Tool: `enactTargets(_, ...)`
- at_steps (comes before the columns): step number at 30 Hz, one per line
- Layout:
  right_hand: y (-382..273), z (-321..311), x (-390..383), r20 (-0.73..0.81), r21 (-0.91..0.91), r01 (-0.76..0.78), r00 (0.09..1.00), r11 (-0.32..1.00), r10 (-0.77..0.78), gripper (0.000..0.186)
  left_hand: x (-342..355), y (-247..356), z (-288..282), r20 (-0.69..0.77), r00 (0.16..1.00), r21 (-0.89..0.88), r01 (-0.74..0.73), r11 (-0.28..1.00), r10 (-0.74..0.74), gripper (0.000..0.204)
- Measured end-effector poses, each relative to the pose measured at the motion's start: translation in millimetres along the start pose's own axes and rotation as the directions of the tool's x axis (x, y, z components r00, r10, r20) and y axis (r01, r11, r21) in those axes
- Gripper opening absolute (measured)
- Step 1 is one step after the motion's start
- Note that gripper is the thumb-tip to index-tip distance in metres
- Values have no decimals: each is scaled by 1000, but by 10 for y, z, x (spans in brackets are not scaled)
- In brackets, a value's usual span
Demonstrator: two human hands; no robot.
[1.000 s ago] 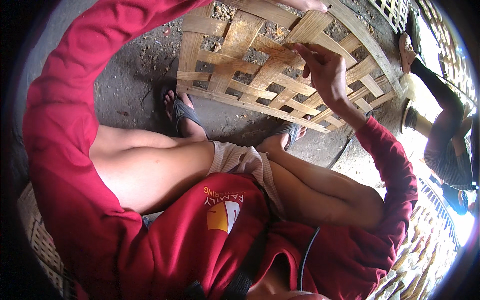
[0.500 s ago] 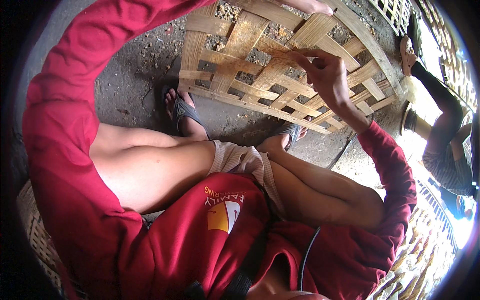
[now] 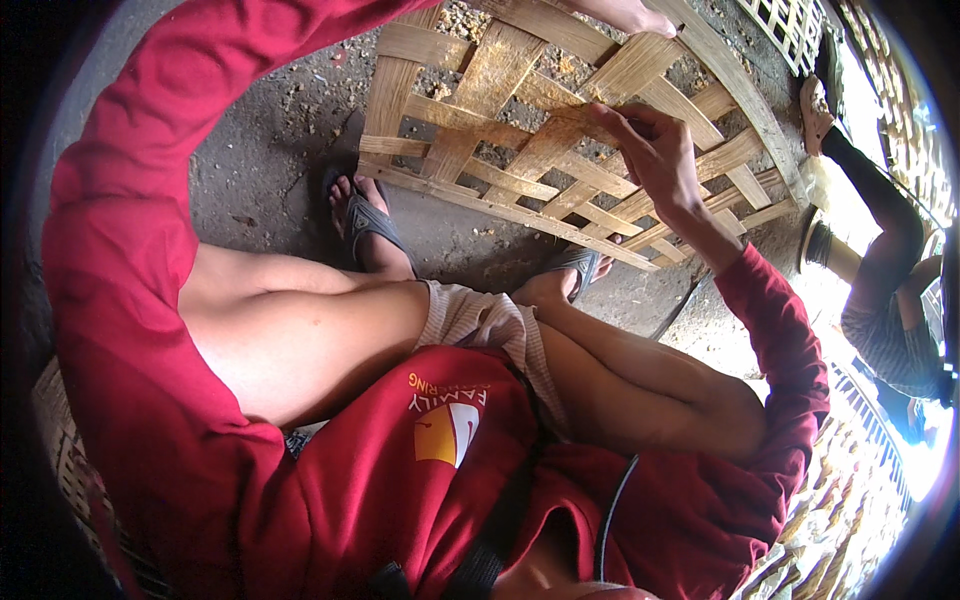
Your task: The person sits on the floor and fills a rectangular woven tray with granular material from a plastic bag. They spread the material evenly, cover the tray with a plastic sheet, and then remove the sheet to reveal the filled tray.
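Note:
A woven bamboo panel [image 3: 545,140] with wide open gaps is propped at a tilt in front of me, its strips stained brown and crusted in places. My left hand [image 3: 635,16], partly cut off by the top of the picture, is at its far edge and appears to grip it there. On the panel's middle, my right hand [image 3: 655,150] has thumb and fingertips pinched together against a stained strip. Anything between those fingertips is too small to make out.
Crumbly tan debris [image 3: 300,90] is scattered over the dark floor [image 3: 250,190]. My sandalled feet [image 3: 368,230] stand by the panel's near edge. Another person [image 3: 890,270] sits at the far right, near more woven bamboo pieces [image 3: 785,30]. Additional wickerwork [image 3: 840,510] lies behind me.
The panel has shifted very slightly to the right. My right hand has moved a little the same way, its fingers more curled, still at the same strip.

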State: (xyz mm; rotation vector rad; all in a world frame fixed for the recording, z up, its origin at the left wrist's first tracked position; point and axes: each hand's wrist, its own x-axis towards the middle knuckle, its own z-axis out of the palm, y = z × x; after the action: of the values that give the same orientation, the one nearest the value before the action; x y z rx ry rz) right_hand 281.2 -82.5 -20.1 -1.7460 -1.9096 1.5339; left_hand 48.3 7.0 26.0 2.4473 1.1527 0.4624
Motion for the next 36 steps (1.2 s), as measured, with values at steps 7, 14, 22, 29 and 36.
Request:
enactTargets(7, 166, -9, 11, -148, -214, 288, 935, 933, -323, 26, -7, 28, -26, -38, 999, -32, -36, 999, 35, 40)
enactTargets(14, -149, -142, -105, -4, -630, 332, 903, 702, -431, 28, 52, -5, 27, 47, 999, -69, 27, 997, -24, 40)
enactTargets(22, 94, -151, -70, 82, -833, 374, 813, 409, -577, 29, 44, -31, 16, 4, 999, -12, -36, 999, 36, 42)
enactTargets(29, 225, -176, 21, 108, -738, 432, 834, 519, -541, 22, 83, -117, 175, -203, 968, 27, -144, 989, 147, 43)
enactTargets(36, 274, -145, -31, 54, -683, 453, 814, 573, -579, 14, 52, -20, -4, 76, 997, -11, -28, 1000, 29, 43)
